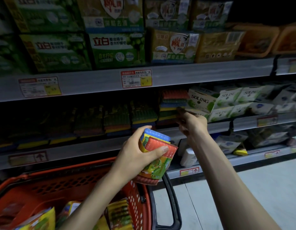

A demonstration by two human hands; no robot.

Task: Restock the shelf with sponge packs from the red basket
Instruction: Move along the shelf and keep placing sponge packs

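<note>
My left hand [137, 153] grips a sponge pack [158, 156] with blue, yellow and red sponges, held above the right rim of the red basket [64, 185]. More packs [117, 213] lie in the basket's bottom. My right hand [191, 123] is stretched toward the middle shelf [100, 143], its fingers loosely bent and holding nothing, right in front of a tall stack of sponge packs [173, 105]. Further rows of sponge packs [117, 118] fill the dim shelf to the left of the stack.
White and green SOLING boxes [215, 103] stand right of the stack. Green and yellow detergent packs [117, 47] crowd the upper shelf, orange tubs [256, 40] at its right end. Small white packs [188, 156] sit on the lowest shelf. Pale floor [260, 188] lies at the right.
</note>
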